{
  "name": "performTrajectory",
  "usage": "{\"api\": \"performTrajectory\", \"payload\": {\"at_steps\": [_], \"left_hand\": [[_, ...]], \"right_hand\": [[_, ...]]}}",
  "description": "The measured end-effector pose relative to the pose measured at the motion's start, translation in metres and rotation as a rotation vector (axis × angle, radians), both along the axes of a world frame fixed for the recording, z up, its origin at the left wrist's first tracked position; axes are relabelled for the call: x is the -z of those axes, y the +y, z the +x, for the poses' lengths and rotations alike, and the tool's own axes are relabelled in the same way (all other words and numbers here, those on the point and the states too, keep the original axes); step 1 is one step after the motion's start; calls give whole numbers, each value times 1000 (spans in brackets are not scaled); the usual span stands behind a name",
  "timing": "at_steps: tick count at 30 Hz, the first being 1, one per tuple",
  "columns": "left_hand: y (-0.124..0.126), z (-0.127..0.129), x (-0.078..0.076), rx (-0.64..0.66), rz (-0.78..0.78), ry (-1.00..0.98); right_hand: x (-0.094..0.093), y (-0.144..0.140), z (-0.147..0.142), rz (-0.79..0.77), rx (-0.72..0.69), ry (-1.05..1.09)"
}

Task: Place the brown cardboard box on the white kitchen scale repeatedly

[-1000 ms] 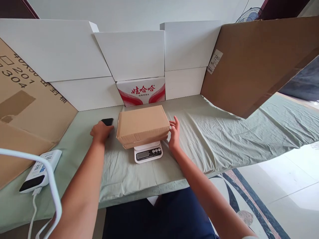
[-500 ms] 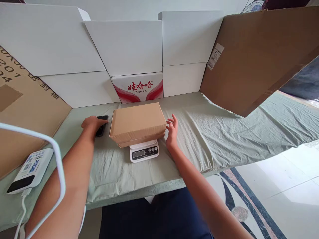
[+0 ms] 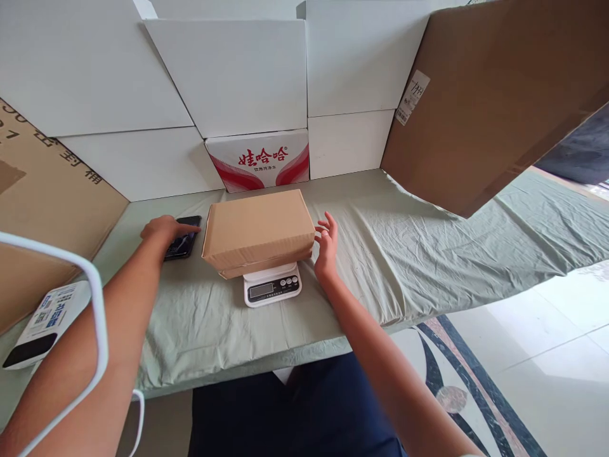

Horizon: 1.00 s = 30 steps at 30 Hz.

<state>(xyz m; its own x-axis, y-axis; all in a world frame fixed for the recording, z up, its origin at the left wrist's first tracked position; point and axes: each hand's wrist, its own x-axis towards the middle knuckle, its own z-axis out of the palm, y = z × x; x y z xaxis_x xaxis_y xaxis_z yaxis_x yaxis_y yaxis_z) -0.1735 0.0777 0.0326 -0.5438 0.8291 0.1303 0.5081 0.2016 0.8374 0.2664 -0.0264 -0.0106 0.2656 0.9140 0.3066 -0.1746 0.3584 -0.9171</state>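
Cardboard box (image 3: 259,230) sits on the small kitchen scale (image 3: 272,285) mid-surface, long axis running left-right, overhanging the scale on both sides. Right hand (image 3: 326,249) hovers just beside the box's right end, fingers spread wide, holding nothing. Left hand (image 3: 164,230) lies flat on a black phone (image 3: 183,244) just left of the box, grip not closed. Open green cloth (image 3: 428,254) to the right; white boxes (image 3: 228,76) wall off the back.

Head camera, single view: worn high, facing forward and down, close over left hand (image 3: 164,230), right hand (image 3: 326,249), box (image 3: 258,230) between
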Motion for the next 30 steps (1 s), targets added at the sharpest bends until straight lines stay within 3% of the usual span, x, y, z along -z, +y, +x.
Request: {"api": "performTrajectory", "payload": {"at_steps": [2, 4, 9, 13, 18, 22, 27, 29, 30], "left_hand": [[0, 6, -3, -250, -164, 8], [-2, 14, -8, -343, -210, -3], [-9, 24, -14, -289, -375, 179], [-13, 26, -16, -274, -415, 244], [-18, 28, -22, -188, -643, 501], [-25, 25, -27, -121, -739, 571], [-43, 30, -24, -160, -702, 532], [-55, 43, -17, -206, -539, 455], [-62, 53, -11, -207, -370, 393]], "right_hand": [[-1, 1, 0, -6, 9, 2], [-1, 1, 0, -15, 14, 17], [-2, 0, 0, -2, -13, 46], [-3, -1, 0, -8, -19, 45], [-5, 0, 0, -13, -15, 27], [-4, 0, 0, -8, -11, 17], [-3, 1, -1, 2, -36, 37], [-4, 1, -1, 4, -55, 36], [-5, 0, -1, 6, -62, 36]]}}
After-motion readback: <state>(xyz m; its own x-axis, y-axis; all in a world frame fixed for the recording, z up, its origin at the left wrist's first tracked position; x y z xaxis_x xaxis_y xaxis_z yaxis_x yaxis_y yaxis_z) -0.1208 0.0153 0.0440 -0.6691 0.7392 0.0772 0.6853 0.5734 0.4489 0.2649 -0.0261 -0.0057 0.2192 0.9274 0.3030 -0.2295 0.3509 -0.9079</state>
